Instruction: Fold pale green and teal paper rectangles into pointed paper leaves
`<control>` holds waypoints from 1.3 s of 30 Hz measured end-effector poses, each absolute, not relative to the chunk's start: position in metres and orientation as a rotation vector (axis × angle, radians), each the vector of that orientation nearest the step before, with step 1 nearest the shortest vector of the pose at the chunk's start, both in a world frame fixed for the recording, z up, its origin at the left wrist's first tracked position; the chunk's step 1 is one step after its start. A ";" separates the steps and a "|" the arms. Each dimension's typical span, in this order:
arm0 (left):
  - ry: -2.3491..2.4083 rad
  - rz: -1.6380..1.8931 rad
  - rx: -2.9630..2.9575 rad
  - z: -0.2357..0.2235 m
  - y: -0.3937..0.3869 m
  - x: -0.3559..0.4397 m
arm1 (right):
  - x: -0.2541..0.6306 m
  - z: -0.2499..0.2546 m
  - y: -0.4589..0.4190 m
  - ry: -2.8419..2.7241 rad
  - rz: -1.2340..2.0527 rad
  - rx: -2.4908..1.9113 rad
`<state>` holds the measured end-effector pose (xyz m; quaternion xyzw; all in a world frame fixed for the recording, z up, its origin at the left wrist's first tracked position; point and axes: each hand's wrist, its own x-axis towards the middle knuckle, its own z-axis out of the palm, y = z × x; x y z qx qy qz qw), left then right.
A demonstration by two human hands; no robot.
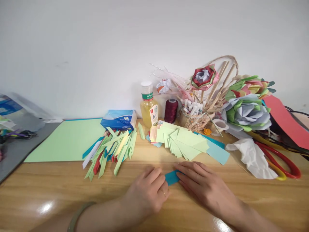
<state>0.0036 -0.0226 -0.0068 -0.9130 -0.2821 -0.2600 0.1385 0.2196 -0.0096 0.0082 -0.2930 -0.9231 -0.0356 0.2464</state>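
A small blue paper strip [172,178] lies on the wooden table between my two hands. My left hand [151,190], with a ring on one finger and a bangle at the wrist, is closed with curled fingers on the strip's left end. Over the right end, my right hand [204,183] has its fingers together, pressed on the paper; its thumb is hidden. Just beyond my hands is a fanned stack of light green paper pieces [185,141]. Folded paper strips [116,148], mostly green, are heaped to the left.
Along the wall stand a blue tissue pack [118,119], a yellow liquid bottle [148,109], a maroon thread spool [171,111] and a wicker basket [193,120]. Paper flowers [247,112], a crumpled tissue [253,158] and red-handled scissors [289,166] lie right. Green sheets [65,140] lie left.
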 end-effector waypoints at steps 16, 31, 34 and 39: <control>-1.612 -0.865 -2.957 -0.001 -0.011 0.007 | 0.211 0.000 -0.005 -2.456 0.265 -1.097; -1.676 -0.905 -3.008 0.001 -0.011 0.006 | 0.221 0.001 -0.011 -2.477 0.296 -1.112; -1.529 -0.978 -3.006 -0.001 -0.011 0.005 | 0.221 0.001 -0.013 -2.451 0.341 -1.094; -1.139 -1.028 -2.929 -0.004 -0.011 0.004 | 0.223 0.003 -0.011 -2.393 0.499 -1.035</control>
